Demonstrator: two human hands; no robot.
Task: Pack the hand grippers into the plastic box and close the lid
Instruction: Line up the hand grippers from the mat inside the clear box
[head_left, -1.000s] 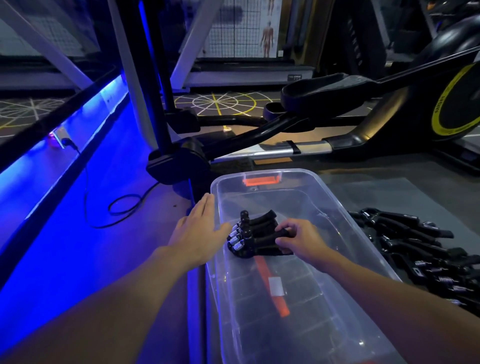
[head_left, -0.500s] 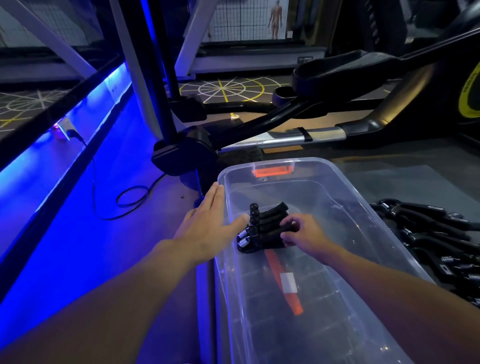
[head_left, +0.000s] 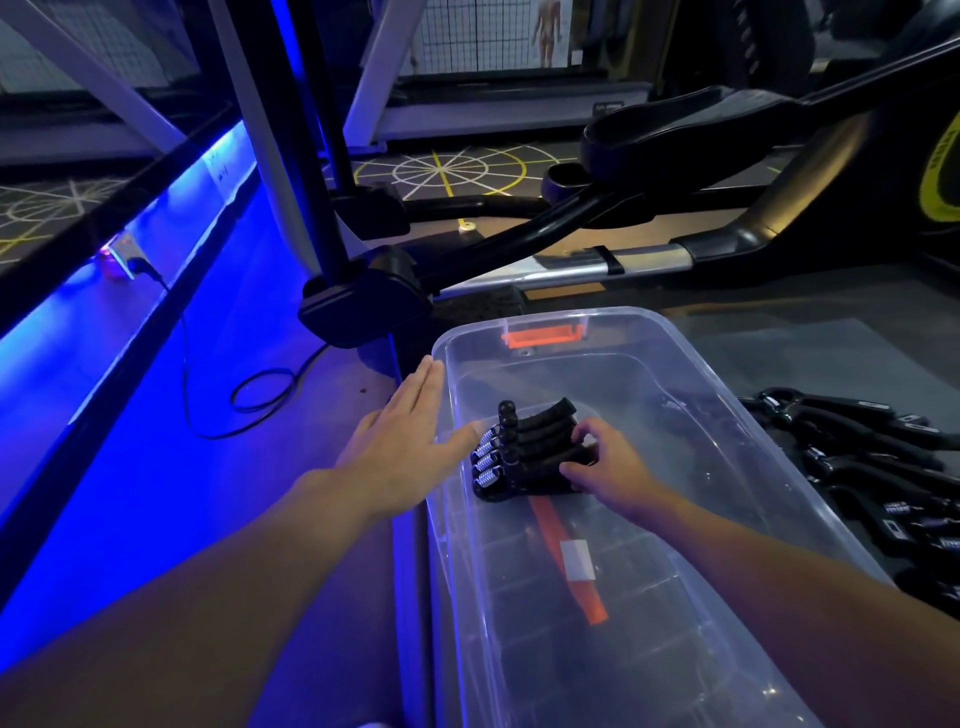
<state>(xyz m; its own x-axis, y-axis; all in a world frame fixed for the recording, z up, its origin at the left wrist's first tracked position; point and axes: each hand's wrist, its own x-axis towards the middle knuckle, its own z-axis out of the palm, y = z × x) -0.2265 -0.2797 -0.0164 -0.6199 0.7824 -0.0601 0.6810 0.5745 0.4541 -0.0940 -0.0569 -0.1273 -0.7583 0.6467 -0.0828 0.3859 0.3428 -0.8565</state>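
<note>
A clear plastic box (head_left: 748, 415) with an orange latch at its far end lies open on the floor in front of me. Inside it stands a stack of several black hand grippers (head_left: 524, 452) with silver springs. My right hand (head_left: 605, 465) is inside the box, its curled fingers pinching the handles of the stack. My left hand (head_left: 410, 441) lies flat, fingers straight, against the outside of the box's left wall, its thumb at the rim near the springs. More black hand grippers (head_left: 872, 467) lie in a pile on the floor to the right of the box.
An elliptical trainer (head_left: 675, 156) stands just beyond the box, its base foot (head_left: 363, 306) close to the far left corner. A black cable (head_left: 249, 395) loops on the blue-lit floor at left. A raised ledge (head_left: 104, 270) runs along the left side.
My view has shifted slightly. The right hand has turned the stack of grippers a little more upright inside the box. The left hand has stayed against the box wall.
</note>
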